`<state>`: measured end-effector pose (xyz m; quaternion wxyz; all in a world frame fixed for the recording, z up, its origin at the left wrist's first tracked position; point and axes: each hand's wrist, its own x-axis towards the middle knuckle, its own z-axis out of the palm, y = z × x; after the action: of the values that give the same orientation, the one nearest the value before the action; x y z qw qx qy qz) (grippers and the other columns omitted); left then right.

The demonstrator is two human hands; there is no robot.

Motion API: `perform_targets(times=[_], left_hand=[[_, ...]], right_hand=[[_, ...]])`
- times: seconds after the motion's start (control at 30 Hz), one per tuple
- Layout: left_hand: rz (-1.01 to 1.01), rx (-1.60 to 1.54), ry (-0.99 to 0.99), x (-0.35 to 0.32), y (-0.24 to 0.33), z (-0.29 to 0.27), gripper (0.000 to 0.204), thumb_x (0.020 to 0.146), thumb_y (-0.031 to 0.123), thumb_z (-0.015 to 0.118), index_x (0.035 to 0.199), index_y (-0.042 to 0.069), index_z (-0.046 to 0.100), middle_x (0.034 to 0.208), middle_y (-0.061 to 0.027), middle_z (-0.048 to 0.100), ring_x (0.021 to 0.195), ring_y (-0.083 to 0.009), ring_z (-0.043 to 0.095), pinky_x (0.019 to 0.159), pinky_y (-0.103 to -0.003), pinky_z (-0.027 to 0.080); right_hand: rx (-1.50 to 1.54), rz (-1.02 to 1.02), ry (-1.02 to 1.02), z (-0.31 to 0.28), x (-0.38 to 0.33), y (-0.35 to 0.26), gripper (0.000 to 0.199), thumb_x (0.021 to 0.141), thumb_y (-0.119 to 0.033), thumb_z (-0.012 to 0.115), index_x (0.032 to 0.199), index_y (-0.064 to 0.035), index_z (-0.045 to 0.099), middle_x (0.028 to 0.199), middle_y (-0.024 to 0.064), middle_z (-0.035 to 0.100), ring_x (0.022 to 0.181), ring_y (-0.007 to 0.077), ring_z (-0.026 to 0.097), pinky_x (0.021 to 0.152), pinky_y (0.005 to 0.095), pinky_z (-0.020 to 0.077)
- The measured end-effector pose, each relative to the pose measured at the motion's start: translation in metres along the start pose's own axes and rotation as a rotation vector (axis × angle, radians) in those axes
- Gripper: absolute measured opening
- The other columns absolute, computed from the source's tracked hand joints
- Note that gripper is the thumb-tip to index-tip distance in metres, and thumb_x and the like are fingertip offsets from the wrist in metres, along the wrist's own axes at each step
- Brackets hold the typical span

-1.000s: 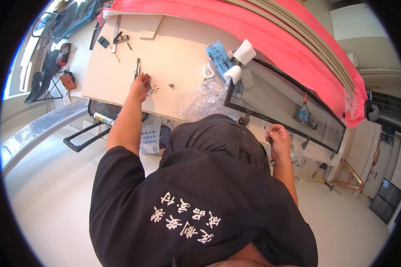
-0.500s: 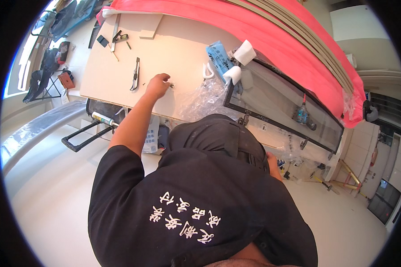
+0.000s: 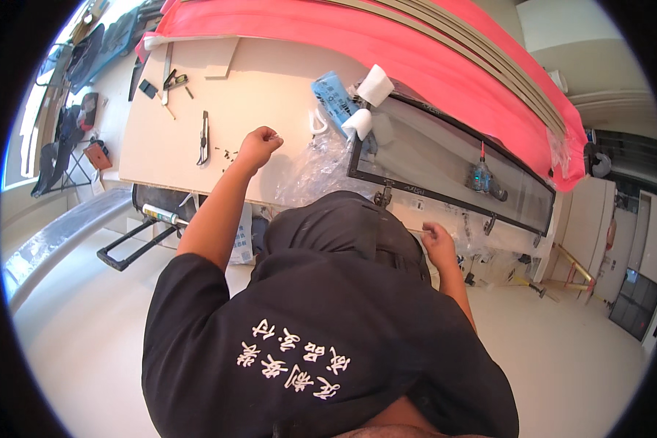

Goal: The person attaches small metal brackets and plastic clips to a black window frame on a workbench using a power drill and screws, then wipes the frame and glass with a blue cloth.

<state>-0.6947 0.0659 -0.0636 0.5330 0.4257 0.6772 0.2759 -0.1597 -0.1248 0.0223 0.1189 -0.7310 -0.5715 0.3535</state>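
Over the pale board (image 3: 169,139), my left hand (image 3: 260,148) is closed in a pinch; whatever lies between its fingertips is too small to make out. Several tiny dark pieces, seemingly screws (image 3: 228,155), lie scattered just left of that hand. Farther left rests a utility knife (image 3: 204,139). My right hand (image 3: 439,247) is beside my hip, near the front edge of the worktop, its fingers loosely bent and apart with nothing visible in them. The black-framed glass door (image 3: 438,153) lies to the right, with hinges (image 3: 382,194) along its near edge.
Crumpled clear plastic (image 3: 306,175) and a blue packet (image 3: 333,98) with white foam pieces (image 3: 375,85) lie mid-board. A bottle with a red nozzle (image 3: 482,175) is on the glass. Pink sheeting (image 3: 285,29) runs along the back. A sealant tube (image 3: 160,214) sits by a black handle (image 3: 124,255) below.
My left hand has risen slightly off the board and pinches together, with the small dark pieces now showing beside it. My right hand has come forward from beside my body. The view has shifted slightly.
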Motion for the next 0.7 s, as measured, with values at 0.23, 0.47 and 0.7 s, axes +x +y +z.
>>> perform_targets(times=[0.23,0.47,0.7], left_hand=[[0.141,-0.468,-0.355,-0.073,0.099,0.022,0.011,0.094,0.008,0.070,0.103,0.006,0.064,0.089,0.0002,0.063,0.078,-0.0093,0.059,0.070,-0.024,0.048],[0.211,-0.389,-0.490,-0.122,0.146,0.048,0.011,0.094,0.013,0.076,0.097,0.004,0.072,0.085,0.0003,0.068,0.073,-0.0078,0.058,0.069,-0.025,0.049],[0.218,-0.274,-0.440,-0.154,0.159,0.050,0.019,0.102,0.011,0.066,0.117,0.001,0.070,0.088,0.0002,0.067,0.079,-0.0079,0.057,0.074,-0.026,0.051]], right_hand=[[0.109,-0.342,-0.106,-0.019,0.054,-0.189,0.022,0.092,-0.021,0.070,0.102,-0.0018,0.072,0.099,0.0128,0.072,0.092,0.0268,0.069,0.082,0.0373,0.0539],[0.155,-0.530,-0.276,-0.018,0.056,-0.293,0.021,0.093,-0.020,0.072,0.102,-0.0013,0.070,0.095,0.0107,0.068,0.088,0.0233,0.066,0.079,0.0352,0.0527],[0.165,-0.423,-0.258,-0.006,0.059,-0.299,0.023,0.089,-0.023,0.074,0.098,-0.0017,0.071,0.094,0.0145,0.071,0.086,0.0293,0.069,0.079,0.0392,0.0539]])
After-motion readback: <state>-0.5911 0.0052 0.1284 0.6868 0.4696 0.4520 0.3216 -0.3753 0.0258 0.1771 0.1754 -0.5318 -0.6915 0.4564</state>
